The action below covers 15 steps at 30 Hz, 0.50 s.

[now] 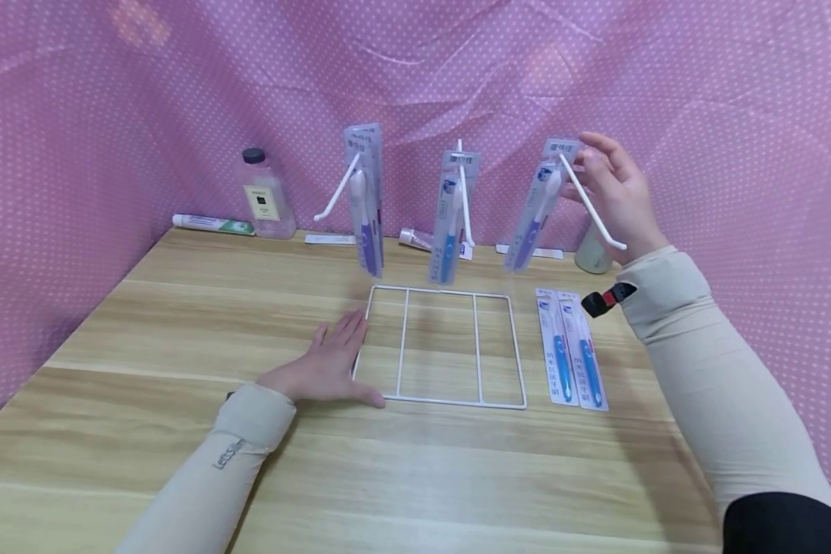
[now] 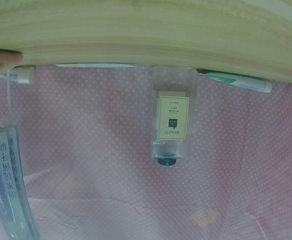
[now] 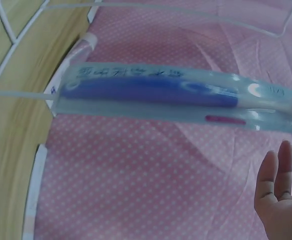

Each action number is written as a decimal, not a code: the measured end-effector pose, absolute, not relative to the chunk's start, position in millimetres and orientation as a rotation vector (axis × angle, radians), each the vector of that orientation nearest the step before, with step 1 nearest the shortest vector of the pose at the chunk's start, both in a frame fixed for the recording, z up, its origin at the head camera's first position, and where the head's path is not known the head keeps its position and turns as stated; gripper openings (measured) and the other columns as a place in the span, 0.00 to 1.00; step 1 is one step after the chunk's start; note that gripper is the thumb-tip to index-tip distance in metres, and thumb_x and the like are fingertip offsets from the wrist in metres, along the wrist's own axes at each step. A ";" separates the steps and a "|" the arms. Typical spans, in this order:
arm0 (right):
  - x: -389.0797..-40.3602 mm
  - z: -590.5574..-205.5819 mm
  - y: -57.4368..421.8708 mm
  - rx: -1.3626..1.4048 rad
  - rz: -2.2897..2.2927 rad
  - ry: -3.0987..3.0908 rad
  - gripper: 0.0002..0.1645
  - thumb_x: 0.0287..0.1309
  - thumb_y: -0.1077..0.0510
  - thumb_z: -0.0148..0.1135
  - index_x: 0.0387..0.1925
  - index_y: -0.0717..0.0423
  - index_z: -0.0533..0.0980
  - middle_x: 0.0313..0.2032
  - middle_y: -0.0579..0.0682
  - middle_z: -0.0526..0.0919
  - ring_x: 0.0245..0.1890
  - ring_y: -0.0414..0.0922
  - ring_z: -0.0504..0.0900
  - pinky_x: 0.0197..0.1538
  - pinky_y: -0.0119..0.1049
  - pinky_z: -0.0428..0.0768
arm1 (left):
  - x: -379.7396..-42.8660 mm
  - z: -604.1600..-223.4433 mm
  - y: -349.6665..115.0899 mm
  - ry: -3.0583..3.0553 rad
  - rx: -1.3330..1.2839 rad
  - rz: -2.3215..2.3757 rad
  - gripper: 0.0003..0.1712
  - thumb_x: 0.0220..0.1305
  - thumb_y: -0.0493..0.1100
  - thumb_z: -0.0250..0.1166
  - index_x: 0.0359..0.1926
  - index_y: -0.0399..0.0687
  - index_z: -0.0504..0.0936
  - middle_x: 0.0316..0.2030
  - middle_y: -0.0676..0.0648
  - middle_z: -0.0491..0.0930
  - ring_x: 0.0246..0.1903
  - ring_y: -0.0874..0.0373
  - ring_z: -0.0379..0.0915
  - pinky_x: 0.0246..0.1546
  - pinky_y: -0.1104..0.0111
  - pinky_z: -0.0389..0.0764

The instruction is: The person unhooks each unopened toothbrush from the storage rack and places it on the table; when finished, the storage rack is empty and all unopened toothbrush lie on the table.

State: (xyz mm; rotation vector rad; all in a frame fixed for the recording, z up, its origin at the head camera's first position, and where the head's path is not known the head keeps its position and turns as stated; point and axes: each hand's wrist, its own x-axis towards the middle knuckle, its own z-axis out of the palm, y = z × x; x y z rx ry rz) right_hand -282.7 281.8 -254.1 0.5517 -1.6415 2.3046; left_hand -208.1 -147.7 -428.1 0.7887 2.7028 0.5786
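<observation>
A white wire display rack stands on the table, its base [image 1: 478,346] flat and three hooks above. Packaged toothbrushes hang from every hook: purple-handled ones [image 1: 367,231] at left, a blue-handled one [image 1: 448,246] in the middle, a purple-handled one [image 1: 528,235] at right. My left hand [image 1: 325,362] lies spread over the base's left side, thumb at its front corner. Beside the top of the right package is my right hand [image 1: 619,188]; in the right wrist view its fingers [image 3: 283,172] look extended and apart from the package. Two packaged blue toothbrushes [image 1: 571,350] lie right of the base.
Along the back edge stand a pink bottle with a black cap [image 1: 268,196] and a pale green container [image 1: 593,252]. Toothpaste tubes [image 1: 215,224] and flat white strips [image 1: 328,239] lie there too. A pink dotted curtain [image 1: 415,69] hangs behind.
</observation>
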 end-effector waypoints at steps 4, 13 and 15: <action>-282.7 -248.7 274.6 0.527 2.306 -1.694 0.21 0.72 0.57 0.67 0.63 0.55 0.79 0.50 0.54 0.82 0.45 0.45 0.85 0.48 0.35 0.86 | -207.6 -427.1 -146.7 2.704 0.794 0.583 0.84 0.50 0.79 0.74 0.83 0.30 0.40 0.85 0.34 0.31 0.85 0.38 0.27 0.79 0.33 0.29; -273.5 -256.9 272.3 0.554 2.221 -1.780 0.19 0.74 0.58 0.64 0.63 0.56 0.79 0.51 0.54 0.87 0.41 0.46 0.86 0.45 0.35 0.87 | -206.4 -424.0 -147.2 2.709 0.780 0.569 0.84 0.49 0.80 0.74 0.83 0.30 0.40 0.85 0.34 0.31 0.85 0.39 0.27 0.79 0.33 0.29; -267.9 -259.5 271.8 0.576 2.162 -1.807 0.20 0.75 0.59 0.63 0.64 0.55 0.78 0.50 0.54 0.87 0.40 0.46 0.87 0.43 0.35 0.88 | -206.2 -423.8 -147.5 2.709 0.778 0.567 0.84 0.49 0.80 0.74 0.83 0.30 0.40 0.85 0.34 0.31 0.85 0.39 0.27 0.79 0.33 0.29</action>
